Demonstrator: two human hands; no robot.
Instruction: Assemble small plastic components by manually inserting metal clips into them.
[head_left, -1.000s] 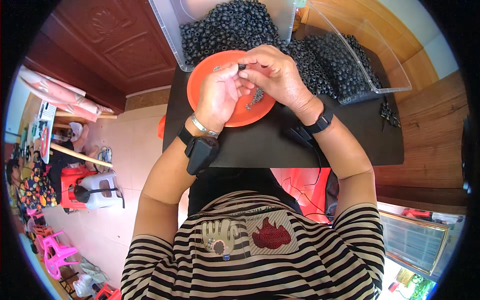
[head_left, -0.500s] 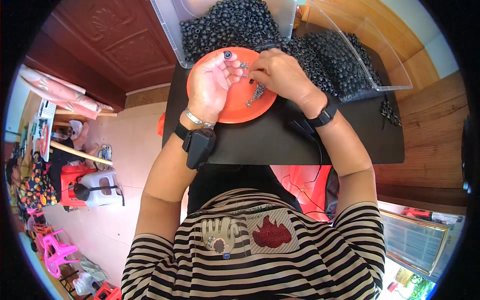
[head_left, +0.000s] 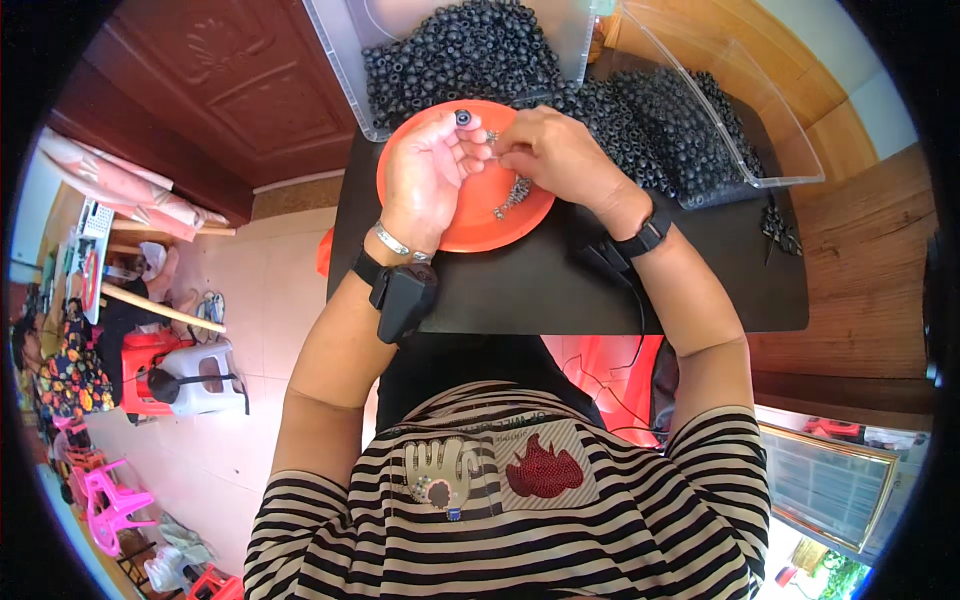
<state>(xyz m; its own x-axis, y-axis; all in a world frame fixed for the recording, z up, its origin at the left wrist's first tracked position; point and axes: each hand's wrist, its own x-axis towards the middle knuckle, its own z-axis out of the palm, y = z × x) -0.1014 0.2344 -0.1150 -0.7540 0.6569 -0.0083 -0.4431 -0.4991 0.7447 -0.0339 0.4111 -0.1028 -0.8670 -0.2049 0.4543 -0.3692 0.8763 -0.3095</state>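
Observation:
My left hand (head_left: 422,180), palm turned up, pinches a small round black part with a hole (head_left: 463,118) between thumb and forefinger. Its other fingers curl over an orange plate (head_left: 465,238). Close beside those fingertips is my right hand (head_left: 565,150), its thumb and fingers pressed together. Whatever lies between them is hidden by the hand. On the plate, below the right fingers, lies a line of small silvery metal pieces (head_left: 514,198). A few more pieces show between the two hands.
A clear plastic bin (head_left: 345,70) full of black parts (head_left: 460,55) stands behind the plate. More black parts (head_left: 640,125) spread to the right, by a tilted clear container (head_left: 790,183). The dark table's (head_left: 560,290) front edge is near my lap. Another person sits far left.
My right hand has dipped slightly, its fingers drawn closer to the left fingertips. The dark bit seen at its fingertips is now out of sight. The left hand keeps its black part.

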